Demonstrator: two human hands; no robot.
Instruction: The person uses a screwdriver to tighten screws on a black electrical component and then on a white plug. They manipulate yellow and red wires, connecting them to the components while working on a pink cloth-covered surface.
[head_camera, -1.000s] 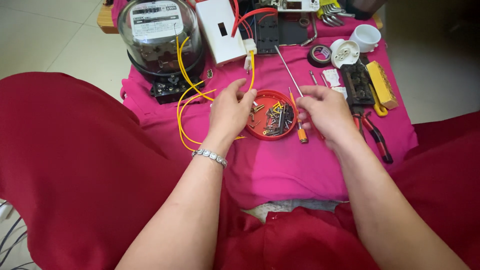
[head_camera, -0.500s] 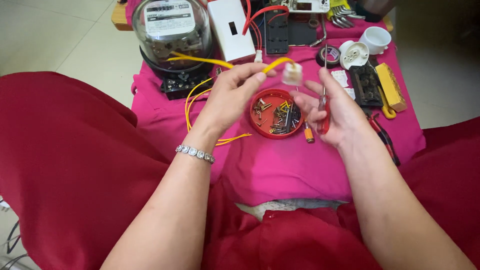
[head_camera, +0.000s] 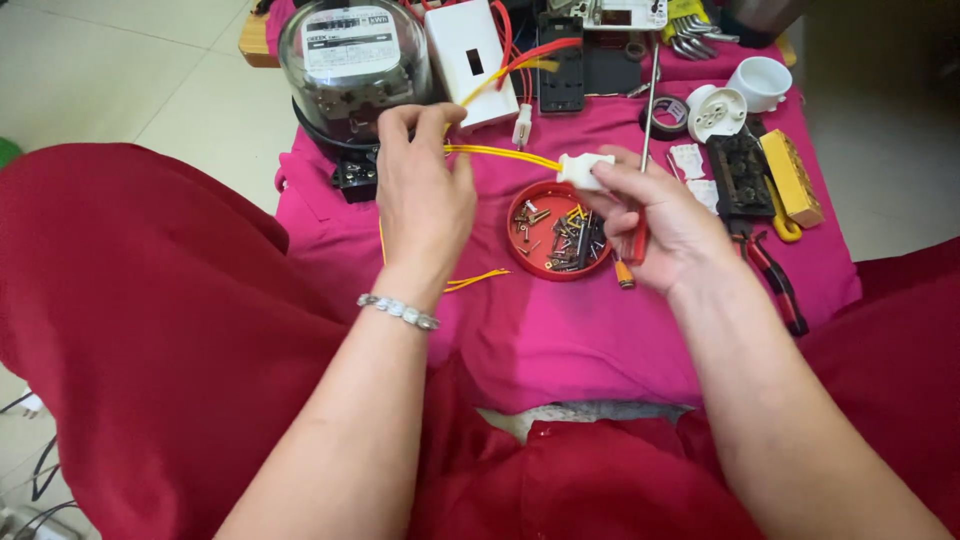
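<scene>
Head view: the left hand (head_camera: 425, 195) is raised over the bright pink cloth (head_camera: 560, 330), its fingers pinched narrow on a pair of thin yellow insulated wires (head_camera: 500, 153) near the cloth's far left corner. The wires run rightward into a small white plastic connector block (head_camera: 583, 170), which the right hand (head_camera: 655, 225) grips between thumb and fingertips. That same right hand also has a red-handled screwdriver with a long steel shaft (head_camera: 640, 200) tucked against its palm, shaft pointing toward the cloth's far edge. The block hangs in the air just above a round red plastic dish of loose screws (head_camera: 555, 232) at the middle of the cloth.

A glass-domed electricity meter on a black base (head_camera: 350, 70) stands at the far left corner, just beyond the left hand. Red-and-black-handled pliers (head_camera: 775, 285) lie by the right edge, and a white cup-shaped fitting (head_camera: 760, 82) sits near the far right corner.

The likely risks: holding block and screwdriver in one hand leaves a weak grip on both, so either could slip into the dish and scatter the screws. A hard tug from the left hand could pull the wires out of the block.
</scene>
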